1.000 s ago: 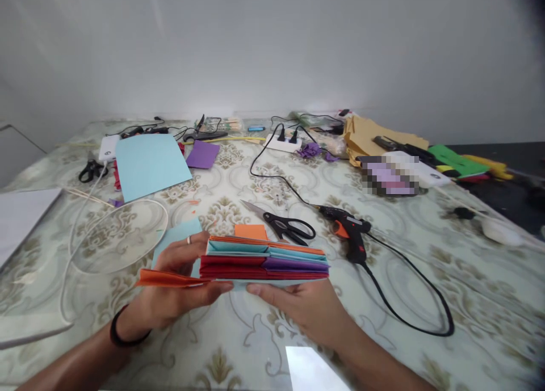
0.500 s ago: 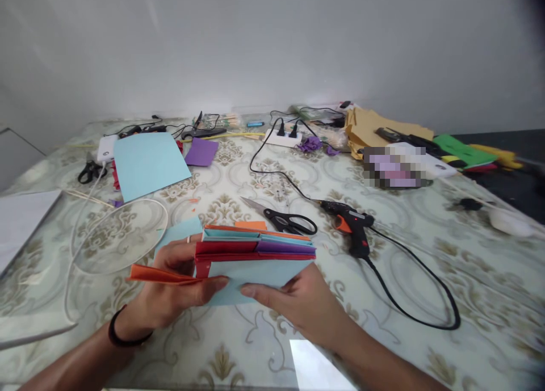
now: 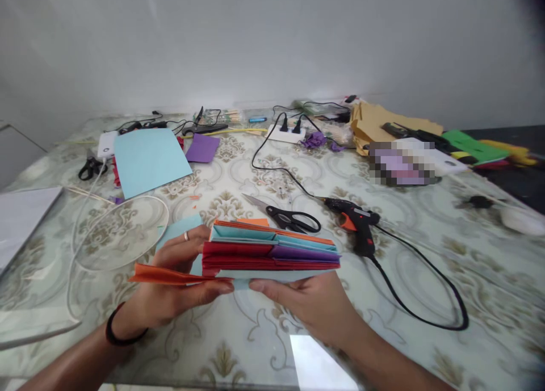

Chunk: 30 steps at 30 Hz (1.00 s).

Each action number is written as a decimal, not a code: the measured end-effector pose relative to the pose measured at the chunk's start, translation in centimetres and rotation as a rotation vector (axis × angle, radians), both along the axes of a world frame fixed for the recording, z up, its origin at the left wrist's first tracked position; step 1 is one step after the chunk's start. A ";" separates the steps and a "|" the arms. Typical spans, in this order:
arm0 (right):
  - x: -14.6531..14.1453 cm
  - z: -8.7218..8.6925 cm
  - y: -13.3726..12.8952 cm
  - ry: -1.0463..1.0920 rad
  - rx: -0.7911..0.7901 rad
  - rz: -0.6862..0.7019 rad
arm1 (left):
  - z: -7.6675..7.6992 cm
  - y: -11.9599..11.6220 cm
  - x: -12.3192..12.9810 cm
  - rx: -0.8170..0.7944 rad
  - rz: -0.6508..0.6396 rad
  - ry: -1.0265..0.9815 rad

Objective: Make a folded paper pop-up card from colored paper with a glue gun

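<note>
Between both hands is a thick stack of folded paper (image 3: 238,253) in red, purple, light blue and orange, its layered edge turned toward me. My left hand (image 3: 179,277) closes on its left end, thumb in front, and an orange folded strip (image 3: 166,274) sticks out leftward from that grip. My right hand (image 3: 306,294) grips the lower right side with its thumb on the near face; its other fingers are hidden behind. Just beyond the stack lie black-handled scissors (image 3: 293,216), a scrap of orange paper (image 3: 253,222) and a light blue sheet (image 3: 181,229).
A black glue gun (image 3: 355,221) with a looping cord lies right of the stack. Farther back are a power strip (image 3: 286,133), a large light blue sheet (image 3: 151,159), a purple sheet (image 3: 203,148) and brown envelopes (image 3: 387,121). A white cable (image 3: 121,270) curves on the left.
The stack has tilted, showing more of its layered edge and less of its light blue front. Its right end has shifted a little right with my right hand.
</note>
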State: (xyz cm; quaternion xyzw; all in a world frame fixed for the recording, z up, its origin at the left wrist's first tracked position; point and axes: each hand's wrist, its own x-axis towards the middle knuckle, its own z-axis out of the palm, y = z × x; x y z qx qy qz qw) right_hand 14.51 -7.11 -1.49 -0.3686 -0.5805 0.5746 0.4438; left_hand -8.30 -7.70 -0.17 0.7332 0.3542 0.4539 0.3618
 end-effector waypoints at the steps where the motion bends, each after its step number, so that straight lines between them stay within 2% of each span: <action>1: 0.0 0.0 0.0 0.002 -0.001 0.004 | 0.0 0.0 0.0 0.005 0.000 -0.011; 9: 0.1 -0.2 -0.1 -0.001 -0.039 -0.048 | -0.2 0.1 -0.1 -0.008 0.072 0.043; 15: 0.2 -1.1 -0.1 -0.019 -0.182 -0.166 | -2.1 0.1 -0.9 -0.248 0.051 0.051; 19: 0.3 -1.5 0.7 -0.023 -0.212 -0.310 | -2.5 0.5 -1.0 -0.350 0.209 0.114; 23: 0.7 -1.9 1.6 -0.042 -0.229 -0.386 | -1.9 0.9 -0.9 -0.366 0.353 0.083; 30: 1.1 -2.1 2.0 -0.012 -0.256 -0.386 | -1.0 1.3 -1.6 -0.296 0.502 -0.239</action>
